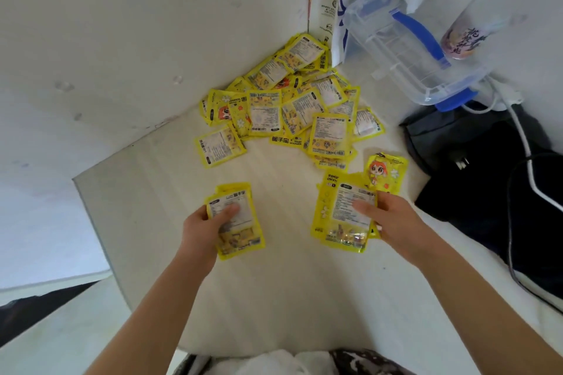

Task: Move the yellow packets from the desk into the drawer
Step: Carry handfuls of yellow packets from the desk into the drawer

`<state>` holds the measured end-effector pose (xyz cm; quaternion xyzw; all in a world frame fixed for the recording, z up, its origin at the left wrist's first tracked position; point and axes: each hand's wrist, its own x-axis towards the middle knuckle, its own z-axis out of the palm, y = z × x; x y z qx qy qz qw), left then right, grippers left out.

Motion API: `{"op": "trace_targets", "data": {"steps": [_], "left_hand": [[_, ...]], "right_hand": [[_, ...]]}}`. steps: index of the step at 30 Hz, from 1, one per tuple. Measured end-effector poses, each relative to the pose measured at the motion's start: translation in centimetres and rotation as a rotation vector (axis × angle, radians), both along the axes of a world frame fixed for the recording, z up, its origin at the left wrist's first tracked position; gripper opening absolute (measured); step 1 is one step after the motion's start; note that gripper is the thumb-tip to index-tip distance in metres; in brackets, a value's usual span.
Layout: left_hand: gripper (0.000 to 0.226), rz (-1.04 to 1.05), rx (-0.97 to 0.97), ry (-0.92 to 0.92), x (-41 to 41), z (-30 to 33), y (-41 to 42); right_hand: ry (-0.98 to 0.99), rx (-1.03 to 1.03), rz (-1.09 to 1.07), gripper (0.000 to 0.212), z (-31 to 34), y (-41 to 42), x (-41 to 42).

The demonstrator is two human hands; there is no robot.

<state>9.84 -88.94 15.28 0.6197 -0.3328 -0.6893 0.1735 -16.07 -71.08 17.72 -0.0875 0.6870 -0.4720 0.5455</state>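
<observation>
Packets fill both hands: the left hand (210, 222) pinches a small stack (236, 219) with thumb on top, and the right hand (393, 219) clamps a thicker, fanned bundle (344, 213) the same way. Squaring each bundle before carrying it would help, since these flat, glossy foil-like sachets look slippery and the right one is already splaying. Behind, the loose heap (292, 106) lies in the corner of the pale table (152, 192). The drawer is nowhere in view. Further right sit a clear plastic box (405, 55) with blue clips and a dark bag (475, 161), possibly cloth.
</observation>
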Motion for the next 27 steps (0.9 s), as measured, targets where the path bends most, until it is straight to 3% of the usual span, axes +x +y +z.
{"op": "trace_targets", "data": {"steps": [2,6,27], "left_hand": [[0.028,0.011,0.023,0.034,0.6,0.4,1.7],[0.030,0.014,0.055,0.085,2.4,1.2,3.9],[0.023,-0.205,0.109,0.165,19.2,1.2,10.2]], "right_hand": [[-0.120,-0.017,-0.048,0.023,0.1,0.5,1.4],[-0.181,-0.020,-0.087,0.023,0.3,1.6,4.2],[-0.170,-0.101,-0.463,0.021,0.2,9.2,27.5]]}}
